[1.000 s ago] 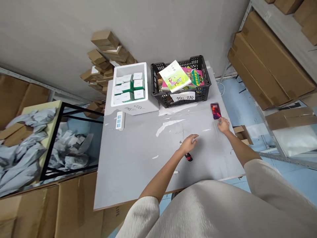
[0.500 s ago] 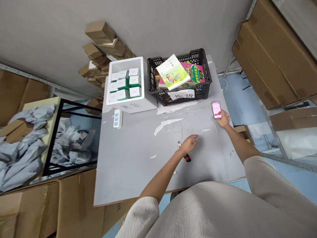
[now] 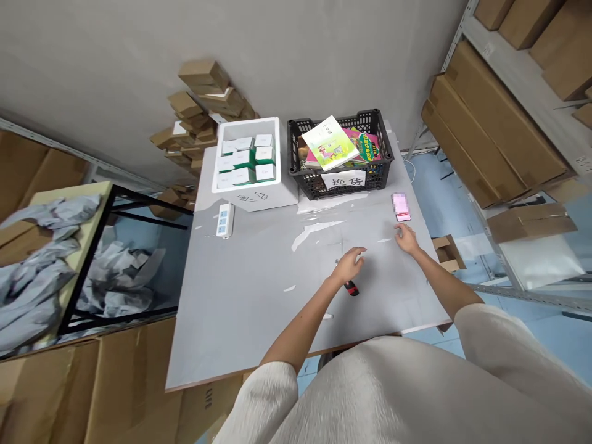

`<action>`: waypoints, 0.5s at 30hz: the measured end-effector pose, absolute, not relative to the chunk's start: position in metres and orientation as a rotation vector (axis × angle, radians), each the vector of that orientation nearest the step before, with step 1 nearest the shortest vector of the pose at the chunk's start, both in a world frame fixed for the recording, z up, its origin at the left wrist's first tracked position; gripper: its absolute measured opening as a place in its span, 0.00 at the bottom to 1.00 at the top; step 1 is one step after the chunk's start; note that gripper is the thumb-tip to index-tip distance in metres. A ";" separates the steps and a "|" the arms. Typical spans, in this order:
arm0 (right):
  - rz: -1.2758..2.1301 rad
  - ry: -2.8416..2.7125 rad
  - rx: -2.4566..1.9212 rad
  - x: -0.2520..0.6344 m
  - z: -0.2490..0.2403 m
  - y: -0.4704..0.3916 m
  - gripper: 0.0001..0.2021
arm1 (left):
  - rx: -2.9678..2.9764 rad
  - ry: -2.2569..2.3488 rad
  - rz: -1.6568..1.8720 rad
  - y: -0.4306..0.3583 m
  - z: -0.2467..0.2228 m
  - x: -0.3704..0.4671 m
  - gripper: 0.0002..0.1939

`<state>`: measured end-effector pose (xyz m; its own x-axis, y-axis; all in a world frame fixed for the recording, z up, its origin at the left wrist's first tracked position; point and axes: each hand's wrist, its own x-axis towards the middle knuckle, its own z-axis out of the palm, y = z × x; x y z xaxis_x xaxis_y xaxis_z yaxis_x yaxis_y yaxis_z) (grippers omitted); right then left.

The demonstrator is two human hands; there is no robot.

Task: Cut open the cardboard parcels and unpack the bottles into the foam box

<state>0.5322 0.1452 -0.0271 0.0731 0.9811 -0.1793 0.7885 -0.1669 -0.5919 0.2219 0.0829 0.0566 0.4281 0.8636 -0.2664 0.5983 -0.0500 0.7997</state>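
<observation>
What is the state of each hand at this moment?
Left hand: loosely open, over the red-and-black tool; contact unclear.
Right hand: open, near the phone, not holding it.

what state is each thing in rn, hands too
phone: face up, screen lit
foam box: open, holding small boxes
black crate: open, holding books
floor carton: open
red-black tool: partly hidden
left hand: loosely open
right hand: loosely open

Even, moderately bright indoor light, soft shadows on tabletop (image 3: 250,277). Wide-angle distortion, shelving (image 3: 513,58) leans and stretches at right edge. Phone screen (image 3: 401,208) glows pink, partly pixelated; fine detail soft
</observation>
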 end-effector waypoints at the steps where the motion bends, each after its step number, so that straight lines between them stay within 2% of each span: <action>1: 0.794 -1.778 -1.998 0.521 -0.025 0.139 0.20 | 1.750 1.280 0.369 0.078 0.057 0.215 0.20; 8: 0.793 -1.860 -1.842 0.439 -0.001 0.101 0.20 | 1.757 1.366 0.522 0.034 0.060 0.144 0.24; 15: 0.753 -1.948 -1.651 0.324 0.021 0.050 0.21 | 1.709 1.509 0.586 -0.038 0.067 0.036 0.29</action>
<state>0.3239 0.0503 0.0210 -0.1614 0.9869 0.0061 0.7258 0.1229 -0.6768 0.0364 -0.0376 0.0666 0.1936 0.9702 -0.1459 0.6170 -0.0048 0.7870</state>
